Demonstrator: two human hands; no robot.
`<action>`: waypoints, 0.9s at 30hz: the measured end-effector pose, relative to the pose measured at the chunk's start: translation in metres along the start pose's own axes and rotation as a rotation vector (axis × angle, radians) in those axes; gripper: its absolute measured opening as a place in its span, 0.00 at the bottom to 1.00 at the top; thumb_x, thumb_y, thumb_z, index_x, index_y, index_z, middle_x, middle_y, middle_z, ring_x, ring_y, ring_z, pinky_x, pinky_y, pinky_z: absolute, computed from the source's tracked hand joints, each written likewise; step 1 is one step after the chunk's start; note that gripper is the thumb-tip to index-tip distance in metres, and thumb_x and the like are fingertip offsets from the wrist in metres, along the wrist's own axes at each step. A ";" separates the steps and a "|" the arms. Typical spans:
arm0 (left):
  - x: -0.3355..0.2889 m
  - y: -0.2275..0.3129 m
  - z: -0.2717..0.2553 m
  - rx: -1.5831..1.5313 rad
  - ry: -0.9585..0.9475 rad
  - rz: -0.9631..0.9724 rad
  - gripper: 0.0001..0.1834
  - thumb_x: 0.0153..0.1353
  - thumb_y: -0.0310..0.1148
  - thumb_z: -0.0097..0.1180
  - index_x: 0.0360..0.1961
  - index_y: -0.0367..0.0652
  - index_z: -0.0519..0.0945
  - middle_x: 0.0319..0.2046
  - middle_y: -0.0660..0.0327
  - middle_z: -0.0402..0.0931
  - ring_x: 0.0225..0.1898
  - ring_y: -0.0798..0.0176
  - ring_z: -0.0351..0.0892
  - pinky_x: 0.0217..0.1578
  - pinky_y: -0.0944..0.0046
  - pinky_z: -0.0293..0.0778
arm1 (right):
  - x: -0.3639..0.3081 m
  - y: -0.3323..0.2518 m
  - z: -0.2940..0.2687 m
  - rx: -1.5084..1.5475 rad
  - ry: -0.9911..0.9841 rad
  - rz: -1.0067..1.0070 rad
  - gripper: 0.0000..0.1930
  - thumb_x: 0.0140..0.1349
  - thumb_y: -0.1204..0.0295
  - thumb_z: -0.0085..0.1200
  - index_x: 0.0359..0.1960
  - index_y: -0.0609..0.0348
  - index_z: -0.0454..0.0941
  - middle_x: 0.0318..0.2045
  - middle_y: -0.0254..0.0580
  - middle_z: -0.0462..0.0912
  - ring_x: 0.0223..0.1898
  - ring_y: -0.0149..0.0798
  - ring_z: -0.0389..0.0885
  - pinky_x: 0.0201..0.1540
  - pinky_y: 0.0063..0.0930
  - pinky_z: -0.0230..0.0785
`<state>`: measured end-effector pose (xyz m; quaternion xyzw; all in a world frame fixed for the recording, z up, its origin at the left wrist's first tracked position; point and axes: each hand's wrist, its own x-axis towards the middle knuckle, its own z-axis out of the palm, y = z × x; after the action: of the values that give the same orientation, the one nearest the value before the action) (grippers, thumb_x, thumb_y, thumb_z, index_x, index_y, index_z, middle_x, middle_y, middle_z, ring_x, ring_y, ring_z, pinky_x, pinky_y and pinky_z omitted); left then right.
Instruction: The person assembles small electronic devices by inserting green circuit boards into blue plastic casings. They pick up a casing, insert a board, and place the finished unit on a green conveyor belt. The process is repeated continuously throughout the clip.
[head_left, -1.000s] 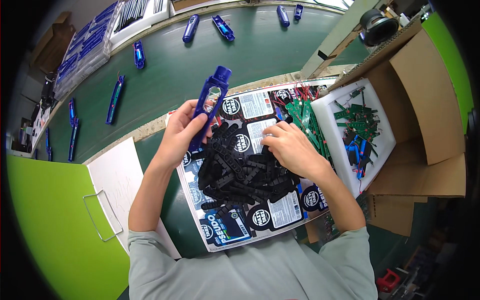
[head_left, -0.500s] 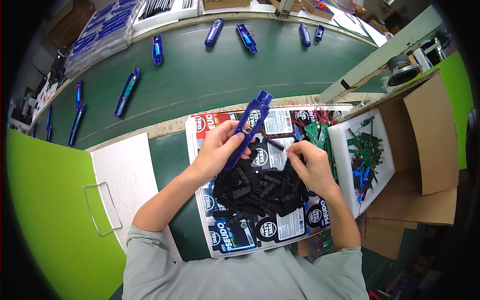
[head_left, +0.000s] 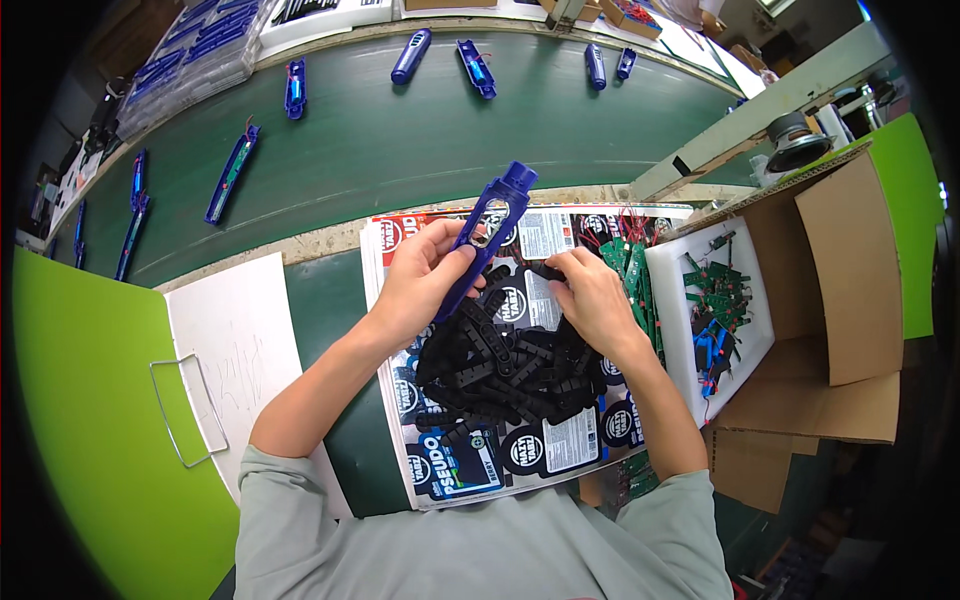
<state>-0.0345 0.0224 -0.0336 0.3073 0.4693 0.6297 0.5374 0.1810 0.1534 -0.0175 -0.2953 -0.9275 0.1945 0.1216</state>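
Head: left hand point(head_left: 425, 275), closed round blue shell point(head_left: 462, 287); right hand point(head_left: 598, 302), hold unclear, at black part point(head_left: 545, 271); lettered label point(head_left: 462, 472), six o'clock.

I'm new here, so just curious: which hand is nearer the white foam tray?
Right. The right hand is a short way left of the white foam tray; the left hand, holding a blue casing, is farther left.

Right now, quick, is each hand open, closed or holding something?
Left hand: closed, holding the blue casing.
Right hand: fingers bent, fingertips by a small black piece; whether it's gripped cannot be told.
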 end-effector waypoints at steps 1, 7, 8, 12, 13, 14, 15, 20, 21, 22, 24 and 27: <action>0.000 0.000 0.001 0.002 0.001 0.002 0.14 0.72 0.29 0.49 0.56 0.36 0.73 0.42 0.56 0.81 0.36 0.69 0.82 0.40 0.67 0.80 | -0.001 0.000 0.000 0.013 0.056 -0.027 0.11 0.56 0.79 0.61 0.42 0.66 0.80 0.39 0.53 0.79 0.41 0.55 0.81 0.46 0.44 0.74; -0.001 -0.011 0.003 0.036 -0.010 0.076 0.14 0.71 0.25 0.51 0.56 0.33 0.75 0.45 0.59 0.81 0.42 0.71 0.81 0.47 0.68 0.79 | -0.005 -0.026 -0.025 0.291 0.331 -0.105 0.16 0.64 0.80 0.59 0.53 0.63 0.81 0.40 0.43 0.82 0.34 0.33 0.80 0.38 0.26 0.73; -0.002 -0.011 0.005 0.045 0.002 0.079 0.14 0.71 0.24 0.52 0.56 0.33 0.75 0.46 0.59 0.81 0.43 0.71 0.81 0.47 0.69 0.79 | -0.007 -0.034 -0.027 0.380 0.359 -0.031 0.14 0.63 0.80 0.60 0.51 0.64 0.82 0.40 0.43 0.83 0.35 0.34 0.81 0.37 0.25 0.73; -0.005 -0.014 0.008 0.134 0.011 0.135 0.18 0.70 0.23 0.53 0.59 0.32 0.74 0.49 0.58 0.80 0.50 0.70 0.80 0.52 0.69 0.77 | 0.001 -0.069 -0.036 0.221 0.401 -0.225 0.09 0.61 0.83 0.60 0.44 0.66 0.81 0.39 0.46 0.82 0.35 0.41 0.83 0.37 0.32 0.76; -0.005 -0.014 0.009 0.153 0.011 0.173 0.18 0.70 0.22 0.53 0.59 0.32 0.74 0.49 0.58 0.80 0.51 0.70 0.80 0.54 0.69 0.76 | 0.004 -0.073 -0.034 0.189 0.386 -0.246 0.10 0.60 0.85 0.59 0.43 0.66 0.82 0.38 0.47 0.80 0.35 0.45 0.83 0.37 0.35 0.76; -0.006 -0.015 0.010 0.171 0.012 0.212 0.18 0.69 0.22 0.53 0.59 0.31 0.74 0.50 0.57 0.80 0.52 0.69 0.80 0.55 0.69 0.75 | 0.008 -0.075 -0.031 0.190 0.383 -0.271 0.10 0.59 0.85 0.59 0.42 0.66 0.82 0.38 0.48 0.80 0.35 0.46 0.83 0.37 0.35 0.76; -0.006 -0.015 0.010 0.183 0.007 0.209 0.18 0.69 0.22 0.53 0.59 0.31 0.74 0.50 0.57 0.80 0.52 0.69 0.79 0.55 0.68 0.75 | 0.012 -0.077 -0.028 0.186 0.377 -0.298 0.10 0.59 0.85 0.59 0.42 0.67 0.82 0.38 0.48 0.80 0.35 0.46 0.83 0.37 0.35 0.76; -0.008 -0.013 0.014 0.178 0.013 0.270 0.18 0.66 0.21 0.56 0.57 0.30 0.76 0.45 0.56 0.83 0.47 0.68 0.82 0.50 0.67 0.77 | 0.019 -0.082 -0.015 -0.010 0.421 -0.343 0.08 0.55 0.82 0.61 0.38 0.64 0.83 0.35 0.42 0.80 0.36 0.46 0.81 0.38 0.38 0.73; -0.009 -0.011 0.015 0.175 0.012 0.251 0.18 0.66 0.22 0.57 0.56 0.30 0.76 0.44 0.56 0.83 0.46 0.68 0.82 0.49 0.67 0.77 | 0.023 -0.084 -0.014 -0.090 0.491 -0.394 0.07 0.53 0.79 0.63 0.34 0.60 0.83 0.34 0.37 0.81 0.38 0.43 0.79 0.42 0.38 0.68; -0.011 -0.008 0.015 0.171 0.011 0.232 0.17 0.66 0.22 0.57 0.56 0.30 0.77 0.44 0.56 0.83 0.46 0.68 0.82 0.49 0.67 0.77 | 0.023 -0.085 -0.013 -0.123 0.499 -0.382 0.06 0.53 0.78 0.63 0.34 0.59 0.83 0.34 0.36 0.80 0.38 0.43 0.78 0.43 0.38 0.66; -0.013 -0.008 0.016 0.200 0.032 0.220 0.16 0.65 0.23 0.59 0.53 0.30 0.78 0.42 0.56 0.84 0.45 0.69 0.82 0.47 0.67 0.78 | 0.019 -0.086 -0.010 -0.189 0.515 -0.353 0.05 0.53 0.77 0.63 0.32 0.58 0.83 0.34 0.34 0.80 0.40 0.41 0.76 0.45 0.38 0.64; -0.015 -0.009 0.018 0.320 0.086 0.277 0.12 0.63 0.23 0.60 0.48 0.31 0.81 0.38 0.55 0.83 0.42 0.68 0.82 0.43 0.66 0.78 | 0.015 -0.089 -0.010 -0.248 0.550 -0.283 0.13 0.52 0.74 0.67 0.39 0.56 0.80 0.43 0.40 0.77 0.44 0.43 0.73 0.45 0.40 0.61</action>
<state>-0.0114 0.0129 -0.0338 0.4230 0.5393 0.6274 0.3696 0.1278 0.0983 0.0313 -0.2175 -0.9083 -0.0255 0.3564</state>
